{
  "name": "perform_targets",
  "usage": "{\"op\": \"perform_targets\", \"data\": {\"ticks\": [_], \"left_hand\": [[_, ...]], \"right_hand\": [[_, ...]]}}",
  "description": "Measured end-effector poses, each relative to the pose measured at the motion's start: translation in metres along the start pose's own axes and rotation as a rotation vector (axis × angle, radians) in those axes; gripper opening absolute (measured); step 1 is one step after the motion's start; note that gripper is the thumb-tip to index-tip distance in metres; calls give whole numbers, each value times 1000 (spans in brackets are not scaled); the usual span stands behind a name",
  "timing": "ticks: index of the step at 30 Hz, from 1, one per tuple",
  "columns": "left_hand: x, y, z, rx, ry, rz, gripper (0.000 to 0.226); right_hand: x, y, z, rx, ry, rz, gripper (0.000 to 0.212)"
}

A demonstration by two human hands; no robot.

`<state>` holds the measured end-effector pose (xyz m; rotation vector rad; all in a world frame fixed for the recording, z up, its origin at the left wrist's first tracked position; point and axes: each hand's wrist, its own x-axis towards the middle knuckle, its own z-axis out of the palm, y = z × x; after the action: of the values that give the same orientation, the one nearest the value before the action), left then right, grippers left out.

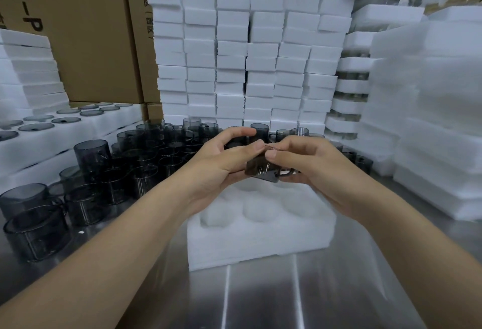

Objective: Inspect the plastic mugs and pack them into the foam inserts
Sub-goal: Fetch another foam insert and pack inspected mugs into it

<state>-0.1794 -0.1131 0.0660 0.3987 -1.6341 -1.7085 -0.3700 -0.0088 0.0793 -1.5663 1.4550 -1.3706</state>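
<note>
Both my hands hold one smoky grey plastic mug point(257, 168) in the air above a white foam insert point(260, 234). My left hand point(221, 159) grips the mug's left side, with the thumb over its top. My right hand point(305, 161) pinches the right side near the handle. The insert lies on the metal table just below the mug, and its round pockets that I can see hold nothing. Many more grey mugs point(91, 172) stand crowded on the table to the left.
Tall stacks of white foam blocks point(234, 55) form a wall behind. Packed foam trays point(52, 130) sit at the left and foam stacks point(430, 120) at the right. Cardboard boxes point(86, 28) stand at the back left. The steel table point(260, 297) reaches the near edge.
</note>
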Motion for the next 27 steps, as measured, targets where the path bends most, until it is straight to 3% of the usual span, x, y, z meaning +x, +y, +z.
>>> {"op": "perform_targets", "data": {"ticks": [2,4,7,9,12,19,27], "left_hand": [[2,-2,3,49,29,36,51],[4,-4,3,244,113,90,32],[2,-8,-6,906,217,200,21],[-1,-11,-9,1198,197,141,29],[-2,-15,-11,1250,105,4,30],[-1,-17,-12,1263,84,51,25],[-1,-18,-12,1274,89,74,26]], "right_hand": [[1,2,-4,-18,17,-16,28],[3,4,-8,-60,59,-51,23],[4,11,-11,-260,163,-74,21],[5,19,-12,-367,196,-77,22],[5,27,-12,-452,206,-71,22],[4,33,-12,-612,166,-150,17],[3,33,-10,-499,129,-143,31]]}}
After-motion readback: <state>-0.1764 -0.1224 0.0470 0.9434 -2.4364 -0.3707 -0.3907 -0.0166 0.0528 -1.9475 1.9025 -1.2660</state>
